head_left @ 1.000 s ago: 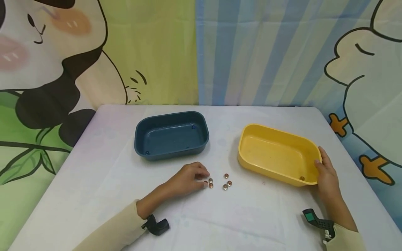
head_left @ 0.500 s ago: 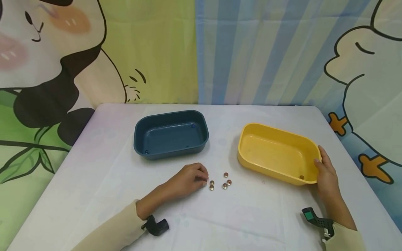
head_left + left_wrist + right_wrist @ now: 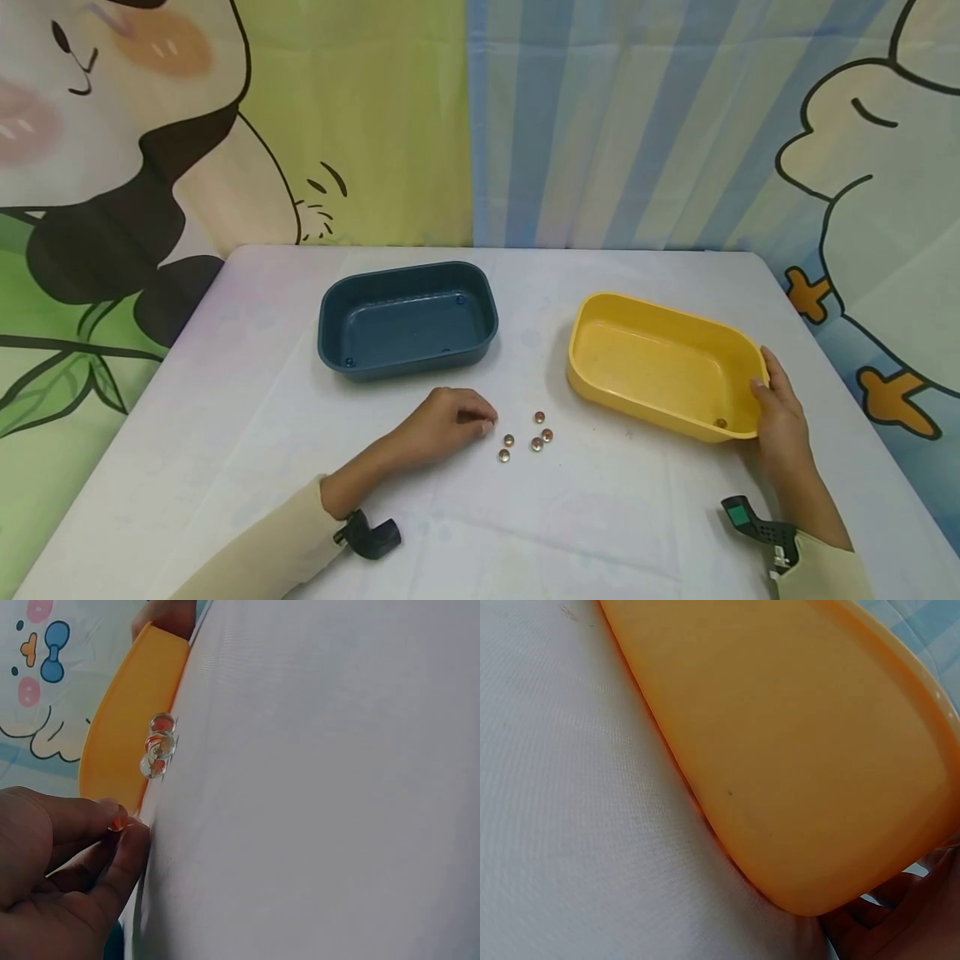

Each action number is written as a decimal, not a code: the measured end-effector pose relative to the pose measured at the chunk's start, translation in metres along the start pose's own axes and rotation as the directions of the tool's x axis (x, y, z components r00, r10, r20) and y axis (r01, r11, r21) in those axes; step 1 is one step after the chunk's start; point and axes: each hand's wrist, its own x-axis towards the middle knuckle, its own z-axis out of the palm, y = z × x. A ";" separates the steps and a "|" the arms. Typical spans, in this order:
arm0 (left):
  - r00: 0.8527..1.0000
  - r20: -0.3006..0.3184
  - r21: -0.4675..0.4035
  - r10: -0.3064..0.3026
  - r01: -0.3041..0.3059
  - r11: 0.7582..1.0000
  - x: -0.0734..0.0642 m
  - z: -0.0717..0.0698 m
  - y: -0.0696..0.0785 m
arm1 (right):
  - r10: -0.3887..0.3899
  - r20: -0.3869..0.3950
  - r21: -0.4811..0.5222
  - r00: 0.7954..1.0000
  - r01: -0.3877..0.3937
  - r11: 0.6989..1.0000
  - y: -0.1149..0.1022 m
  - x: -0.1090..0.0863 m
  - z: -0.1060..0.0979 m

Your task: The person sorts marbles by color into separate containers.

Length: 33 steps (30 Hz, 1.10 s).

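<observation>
My left hand point(image 3: 446, 425) pinches a clear marble with an orange-red core point(image 3: 118, 819) between thumb and fingertips, close over the table. Just right of those fingertips, several similar marbles point(image 3: 537, 444) lie loose on the white cloth. My right hand point(image 3: 783, 421) grips the right end of the yellow bin point(image 3: 660, 362), thumb over the rim and fingers on the outside. One brownish marble point(image 3: 721, 423) sits in that bin's near right corner. In the right wrist view the bin's wall point(image 3: 780, 750) fills much of the picture, with the hand partly hidden behind it.
A dark blue bin point(image 3: 408, 367) stands at the back left, beyond my left hand, with several small blue marbles inside. White cloth covers the table point(image 3: 585, 525). A printed curtain point(image 3: 600, 125) hangs behind the table's far edge.
My left hand has picked a marble out of the small group and drawn slightly back to the left. Two marbles near its fingers have shifted a little. The right hand keeps its grip.
</observation>
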 end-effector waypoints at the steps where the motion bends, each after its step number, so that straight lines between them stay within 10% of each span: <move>1: 1.000 0.000 -0.002 -0.008 0.008 1.000 0.000 0.000 0.000 | 0.000 -0.001 -0.001 1.000 0.000 1.000 0.000 0.000 0.000; 33: 0.998 -0.017 -0.063 0.061 -0.061 0.996 0.026 -0.007 0.020 | 0.007 -0.002 0.003 1.000 -0.007 1.000 -0.001 -0.001 0.000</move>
